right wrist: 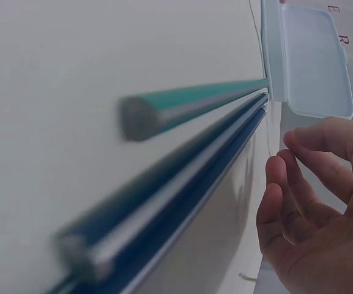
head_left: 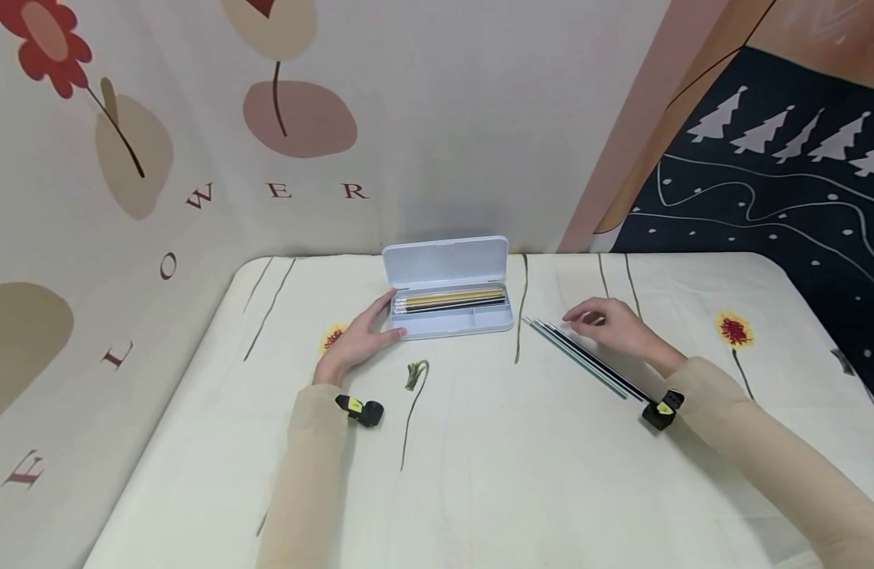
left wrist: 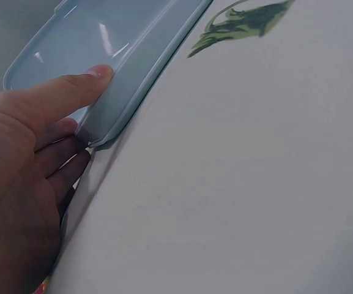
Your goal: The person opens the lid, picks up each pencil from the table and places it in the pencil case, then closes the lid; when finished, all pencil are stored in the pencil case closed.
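A pale blue pencil case (head_left: 437, 325) lies with its lid (head_left: 447, 265) raised at the back of the table. Inside, several yellow and dark pencils (head_left: 451, 301) fill the rear compartment. My left hand (head_left: 355, 344) holds the case's left end; in the left wrist view its thumb (left wrist: 81, 92) lies over the front corner, the other fingers by the end wall. To the right of the case, several teal and dark pencils (head_left: 586, 359) lie slanted on the cloth. Just beyond them hovers my right hand (head_left: 611, 324), fingers loosely bent, holding nothing.
A white cloth (head_left: 480, 458) printed with flowers and stems covers the table. Behind stands a patterned fabric backdrop (head_left: 480, 118), close to the raised lid. Small black cameras sit on both wrists.
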A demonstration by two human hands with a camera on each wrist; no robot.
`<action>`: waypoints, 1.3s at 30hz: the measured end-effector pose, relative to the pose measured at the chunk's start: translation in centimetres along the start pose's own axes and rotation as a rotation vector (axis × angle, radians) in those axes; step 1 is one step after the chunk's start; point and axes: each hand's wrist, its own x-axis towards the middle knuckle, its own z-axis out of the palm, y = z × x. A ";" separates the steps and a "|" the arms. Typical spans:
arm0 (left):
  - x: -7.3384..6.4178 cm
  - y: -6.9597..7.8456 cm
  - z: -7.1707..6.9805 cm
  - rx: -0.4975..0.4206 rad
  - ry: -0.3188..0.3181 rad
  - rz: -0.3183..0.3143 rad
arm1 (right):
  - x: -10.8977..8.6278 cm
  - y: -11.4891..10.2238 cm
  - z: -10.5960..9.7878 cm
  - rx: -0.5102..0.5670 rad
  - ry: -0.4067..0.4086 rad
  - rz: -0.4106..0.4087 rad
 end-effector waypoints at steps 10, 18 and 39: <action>0.0 -0.2 -0.1 -0.004 -0.003 0.017 | -2.5 0.6 -0.3 -0.029 0.013 -0.014; 0.0 -0.1 -0.1 0.008 0.001 0.024 | -4.1 1.2 -0.2 -0.065 0.007 0.005; 0.1 -0.1 -0.1 0.029 -0.001 0.016 | -4.1 1.3 0.8 -0.059 -0.017 -0.046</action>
